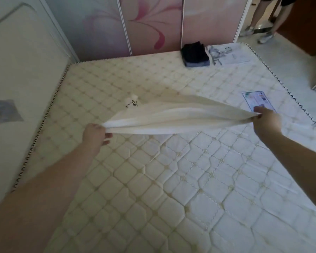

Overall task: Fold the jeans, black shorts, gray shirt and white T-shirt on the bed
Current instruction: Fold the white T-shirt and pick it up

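Head view: the left hand (pixel 95 133) pinches one end of the white T-shirt (pixel 171 115), fingers curled round the bunched hem. The shirt stretches taut across the middle of the bed (pixel 153 189), lifted above the quilted mattress, a small dark print showing on its far edge. The right hand (pixel 264 119) grips the other end, fingers closed on the cloth. Behind, near the far edge of the bed, sits a folded pile (pixel 195 54) of dark clothes. A label card (pixel 257 101) lies just beyond the right hand.
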`<state>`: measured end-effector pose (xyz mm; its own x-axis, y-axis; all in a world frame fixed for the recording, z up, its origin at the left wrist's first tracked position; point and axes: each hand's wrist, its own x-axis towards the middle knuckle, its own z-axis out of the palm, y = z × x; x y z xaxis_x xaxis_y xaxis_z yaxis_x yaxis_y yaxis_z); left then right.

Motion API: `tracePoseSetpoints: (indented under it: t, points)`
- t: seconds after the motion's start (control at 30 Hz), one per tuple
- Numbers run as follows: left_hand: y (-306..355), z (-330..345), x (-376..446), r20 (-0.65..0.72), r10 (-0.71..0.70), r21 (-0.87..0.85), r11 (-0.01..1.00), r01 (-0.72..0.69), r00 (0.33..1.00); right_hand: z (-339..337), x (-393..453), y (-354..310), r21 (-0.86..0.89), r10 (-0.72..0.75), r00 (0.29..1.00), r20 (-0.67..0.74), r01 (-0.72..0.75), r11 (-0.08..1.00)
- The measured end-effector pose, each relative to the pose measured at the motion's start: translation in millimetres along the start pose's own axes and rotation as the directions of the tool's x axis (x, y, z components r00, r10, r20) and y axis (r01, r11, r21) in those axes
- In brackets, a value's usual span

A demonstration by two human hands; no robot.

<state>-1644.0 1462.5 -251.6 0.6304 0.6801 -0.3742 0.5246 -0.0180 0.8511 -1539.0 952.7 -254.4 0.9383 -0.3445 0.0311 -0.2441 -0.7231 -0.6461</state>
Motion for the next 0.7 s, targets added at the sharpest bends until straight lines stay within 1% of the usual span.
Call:
tracePoseSetpoints:
  t: [0.1,0.17,0.23,0.33,0.4,0.47,0.57,0.7]
  points:
    - [-109,20,0,-0.029,-0.124,0.058,0.990,0.126,0.992,56,-40,74,-0.121,0.069,0.993,0.099,-0.057,0.991]
    - [-177,27,-7,-0.069,-0.179,0.152,0.970,0.188,0.981,87,-71,122,-0.191,0.148,0.974,0.169,-0.115,0.975]
    - [-234,29,-21,-0.089,-0.175,0.285,0.939,0.193,0.981,113,-101,163,-0.216,0.231,0.941,0.248,-0.179,0.960]
    - [-298,31,-42,-0.098,-0.160,0.401,0.897,0.186,0.982,146,-143,208,-0.175,0.348,0.868,0.355,-0.304,0.937]
    - [-329,32,-51,-0.112,-0.170,0.476,0.856,0.203,0.979,162,-164,225,-0.190,0.383,0.844,0.376,-0.335,0.923]
    - [-349,33,-55,-0.111,-0.181,0.541,0.814,0.212,0.977,173,-177,237,-0.189,0.395,0.837,0.377,-0.348,0.918]
    - [-364,37,-55,-0.131,-0.234,0.539,0.799,0.267,0.963,182,-184,248,-0.188,0.417,0.847,0.330,-0.373,0.908]
    - [-375,42,-44,-0.126,-0.268,0.568,0.770,0.291,0.955,196,-179,260,-0.246,0.443,0.849,0.288,-0.382,0.891]
